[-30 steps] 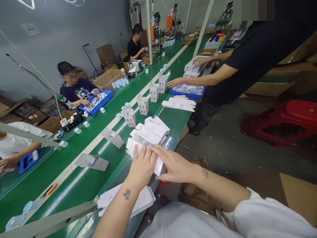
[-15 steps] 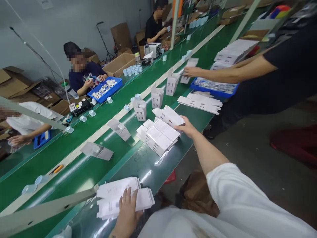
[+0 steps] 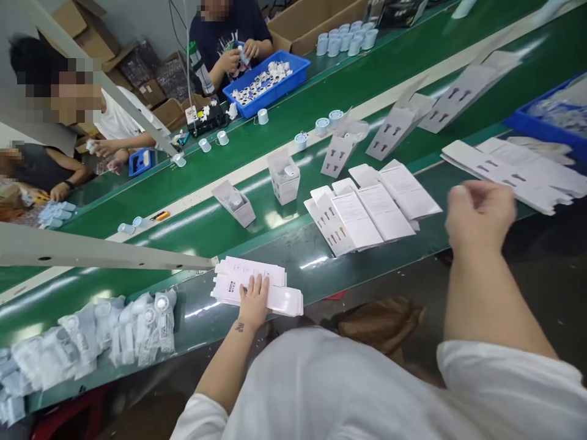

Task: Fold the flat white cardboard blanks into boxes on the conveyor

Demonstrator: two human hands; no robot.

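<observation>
My left hand lies with its fingers stretched flat on a stack of folded white printed cartons at the near edge of the bench. In the air past that edge is my right hand, its fingers curled in and slightly blurred, with nothing showing in them. It is between a fanned pile of flat white cartons to its left and another flat carton stack to its right. On the green belt beyond stand opened white cartons, one of them tilted, with items inside.
Bagged parts lie along the bench at left, behind a slanted metal post. Light-blue cups sit along the green belt. Across it, people work near a blue tray. Another blue tray stands at right.
My right hand has left the fanned carton pile and moved right, off the bench edge. My left hand stays on its stack. The view has swung left, and the co-worker at right is out of sight.
</observation>
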